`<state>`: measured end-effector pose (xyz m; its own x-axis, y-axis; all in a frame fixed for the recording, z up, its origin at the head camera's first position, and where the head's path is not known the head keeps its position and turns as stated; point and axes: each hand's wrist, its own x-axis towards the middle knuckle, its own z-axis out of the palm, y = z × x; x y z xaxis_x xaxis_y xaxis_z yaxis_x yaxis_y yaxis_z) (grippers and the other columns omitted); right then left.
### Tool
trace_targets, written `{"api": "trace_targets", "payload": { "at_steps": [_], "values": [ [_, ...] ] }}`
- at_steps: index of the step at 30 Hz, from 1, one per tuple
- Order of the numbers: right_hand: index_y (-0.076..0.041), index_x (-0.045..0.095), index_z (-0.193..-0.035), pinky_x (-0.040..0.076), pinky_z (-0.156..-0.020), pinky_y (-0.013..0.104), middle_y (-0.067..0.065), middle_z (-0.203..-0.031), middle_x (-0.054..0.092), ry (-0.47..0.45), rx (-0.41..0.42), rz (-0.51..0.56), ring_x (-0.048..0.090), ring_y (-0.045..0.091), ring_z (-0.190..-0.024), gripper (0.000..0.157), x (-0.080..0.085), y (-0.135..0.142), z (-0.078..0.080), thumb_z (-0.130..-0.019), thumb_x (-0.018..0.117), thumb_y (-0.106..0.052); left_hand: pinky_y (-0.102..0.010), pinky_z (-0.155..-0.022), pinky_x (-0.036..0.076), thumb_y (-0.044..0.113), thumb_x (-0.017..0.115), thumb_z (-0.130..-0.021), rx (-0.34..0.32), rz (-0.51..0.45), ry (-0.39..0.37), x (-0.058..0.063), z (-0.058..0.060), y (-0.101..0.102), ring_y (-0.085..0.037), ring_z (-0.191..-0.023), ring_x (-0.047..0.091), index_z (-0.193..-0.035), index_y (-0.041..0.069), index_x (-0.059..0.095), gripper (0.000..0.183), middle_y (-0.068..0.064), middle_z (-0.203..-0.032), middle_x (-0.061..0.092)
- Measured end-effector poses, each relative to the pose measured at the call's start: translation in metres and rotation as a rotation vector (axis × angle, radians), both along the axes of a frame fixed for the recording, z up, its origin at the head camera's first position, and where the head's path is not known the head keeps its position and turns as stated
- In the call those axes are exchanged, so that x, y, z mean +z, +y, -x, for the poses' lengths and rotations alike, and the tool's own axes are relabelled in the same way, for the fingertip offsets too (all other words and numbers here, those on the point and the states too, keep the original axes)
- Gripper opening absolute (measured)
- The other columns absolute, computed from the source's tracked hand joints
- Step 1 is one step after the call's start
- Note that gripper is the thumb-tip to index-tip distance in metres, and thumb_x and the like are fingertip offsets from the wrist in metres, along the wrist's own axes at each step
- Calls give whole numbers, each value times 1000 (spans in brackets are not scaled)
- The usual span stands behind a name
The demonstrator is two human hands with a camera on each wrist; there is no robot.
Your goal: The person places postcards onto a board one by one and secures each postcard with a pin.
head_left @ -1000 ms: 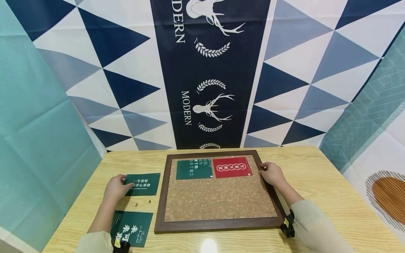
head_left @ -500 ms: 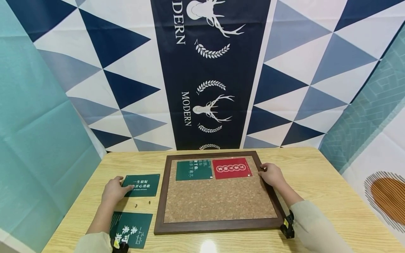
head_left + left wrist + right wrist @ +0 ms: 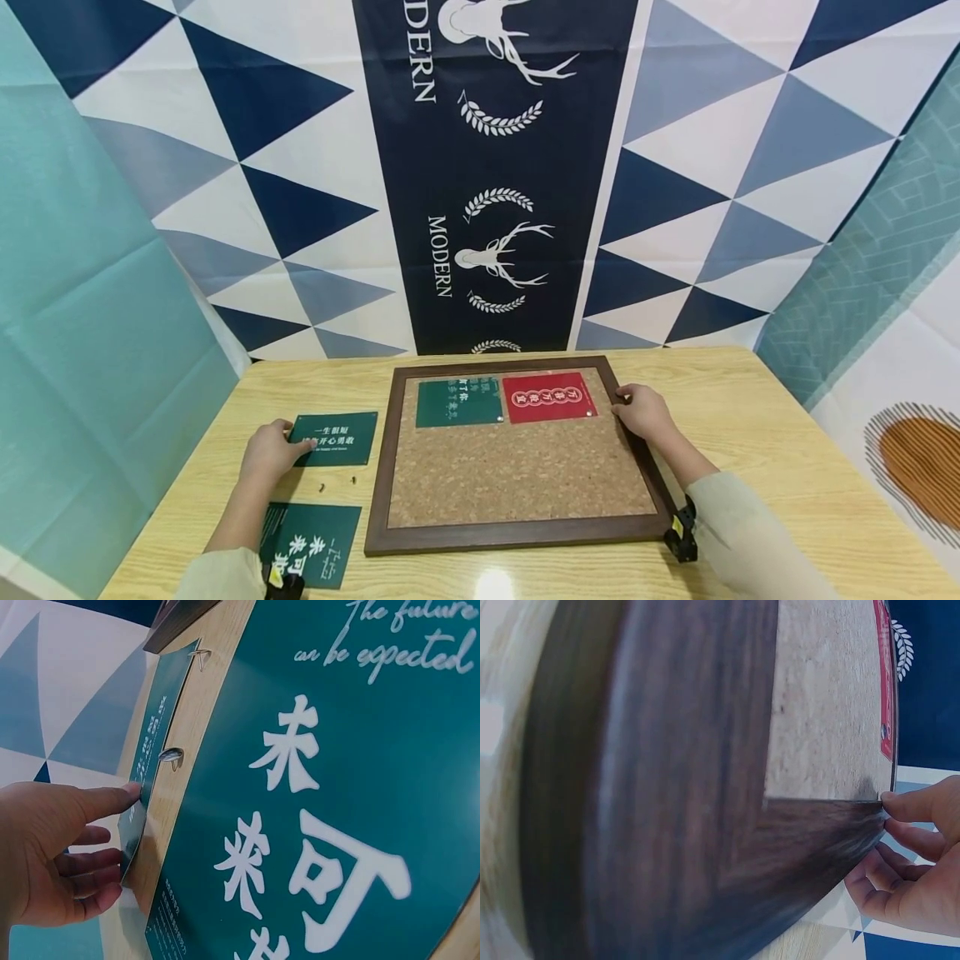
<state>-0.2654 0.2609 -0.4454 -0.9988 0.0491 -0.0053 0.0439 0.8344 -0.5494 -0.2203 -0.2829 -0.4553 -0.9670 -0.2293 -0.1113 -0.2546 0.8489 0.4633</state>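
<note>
At the table's left side, my left hand [image 3: 264, 454] pinches the left edge of a dark green card [image 3: 345, 452] with white lettering, thumb on top and fingers at the edge. A second green card [image 3: 333, 537] lies nearer, partly covered by the forearm. Two small thumbtacks [image 3: 322, 487] sit between these cards; the left wrist view shows one thumbtack [image 3: 172, 754] close up. My right hand [image 3: 647, 412] holds the right side of a brown-framed cork board [image 3: 525, 483], its thumb at the inner edge of the frame [image 3: 810, 825] and fingers along the outside.
On the cork board's upper part are a green card [image 3: 442, 407] and a red card [image 3: 551, 396] side by side, each with a tack at its lower right corner. The wooden table [image 3: 757, 467] extends right of the board. A patterned cloth [image 3: 480, 167] hangs behind.
My left hand has shifted very slightly left and down in the head view, still at the green card. The right hand and the board stay in place.
</note>
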Motion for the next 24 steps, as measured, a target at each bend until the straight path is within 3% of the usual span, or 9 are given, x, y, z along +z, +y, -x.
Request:
{"api": "trace_targets", "payload": {
  "at_steps": [9, 24],
  "values": [
    [14, 55, -116, 51, -75, 45, 31, -106, 60, -3, -2, 0, 59, 37, -92, 36, 1, 1, 1, -87, 58, -5, -55, -91, 43, 25, 64, -87, 6, -21, -8, 4, 1, 1, -49, -111, 49, -125, -17, 44, 60, -37, -121, 50],
    [15, 55, -117, 52, -74, 44, 32, -106, 60, -8, -7, 4, 60, 36, -91, 36, 1, 0, 0, -87, 58, -5, -55, -94, 42, 27, 72, -80, 78, -63, -18, 7, 4, 5, -46, -106, 49, -124, -19, 42, 70, -39, -122, 46]
  ]
}}
